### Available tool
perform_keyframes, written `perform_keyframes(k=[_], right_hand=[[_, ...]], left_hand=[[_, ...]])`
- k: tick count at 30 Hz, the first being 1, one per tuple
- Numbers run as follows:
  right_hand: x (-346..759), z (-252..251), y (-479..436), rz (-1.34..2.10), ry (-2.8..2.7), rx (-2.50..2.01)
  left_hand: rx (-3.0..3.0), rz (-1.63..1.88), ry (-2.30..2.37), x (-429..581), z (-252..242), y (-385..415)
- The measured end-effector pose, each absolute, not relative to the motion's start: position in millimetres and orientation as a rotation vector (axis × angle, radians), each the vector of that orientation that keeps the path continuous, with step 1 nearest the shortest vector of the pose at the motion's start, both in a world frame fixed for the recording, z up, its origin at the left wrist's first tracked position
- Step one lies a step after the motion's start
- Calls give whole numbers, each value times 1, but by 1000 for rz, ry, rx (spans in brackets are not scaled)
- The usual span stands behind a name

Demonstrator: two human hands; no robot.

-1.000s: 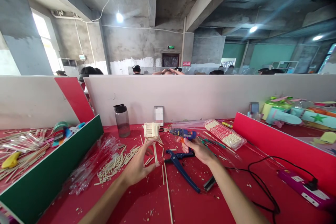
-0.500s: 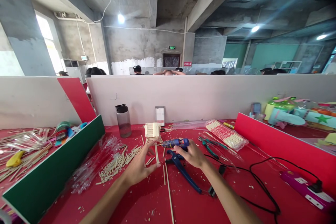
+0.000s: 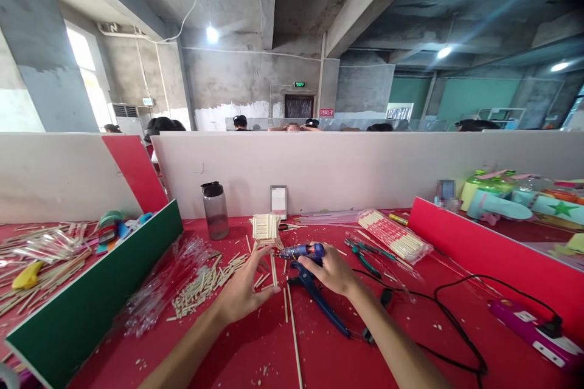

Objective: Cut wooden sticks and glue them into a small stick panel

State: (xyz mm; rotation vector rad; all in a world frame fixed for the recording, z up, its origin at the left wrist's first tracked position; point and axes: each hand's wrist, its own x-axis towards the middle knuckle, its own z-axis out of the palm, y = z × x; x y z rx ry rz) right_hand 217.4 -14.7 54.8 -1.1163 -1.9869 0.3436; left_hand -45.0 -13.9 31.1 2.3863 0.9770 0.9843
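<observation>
My right hand (image 3: 336,272) is closed around a blue hot glue gun (image 3: 298,251), its nozzle pointing left. A small box-like structure of wooden sticks (image 3: 266,228) stands just beyond both hands. My left hand (image 3: 246,289) has its thumb well apart from its fingers, with the fingertips at the structure's near side, close to the nozzle. Whether they touch it I cannot tell. Below the glue gun lies a blue-handled cutter (image 3: 322,307). Loose sticks lie between my hands, including one long thin stick (image 3: 294,334).
A pile of short cut sticks (image 3: 201,289) and clear plastic wrapping (image 3: 155,292) lie left. Behind stand a dark-lidded bottle (image 3: 215,213) and a phone (image 3: 278,202). To the right are green-handled pliers (image 3: 362,255), packed sticks (image 3: 395,234), black cable and a purple power strip (image 3: 533,331).
My right hand and the glue gun have shifted slightly left, bringing the nozzle nearer my left fingertips. My left hand stays almost where it was.
</observation>
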Motion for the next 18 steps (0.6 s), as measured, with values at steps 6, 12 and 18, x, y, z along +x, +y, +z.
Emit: perform_keyframes(k=[6, 12, 18], right_hand=[[217, 53, -14, 342, -1973, -1121], [217, 55, -14, 334, -1982, -1134], [218, 57, -15, 361, -2052, -1119]], left_hand=[[2392, 971, 972, -46, 29, -12], [2394, 990, 967, -45, 29, -12], [2377, 997, 974, -45, 32, -13]])
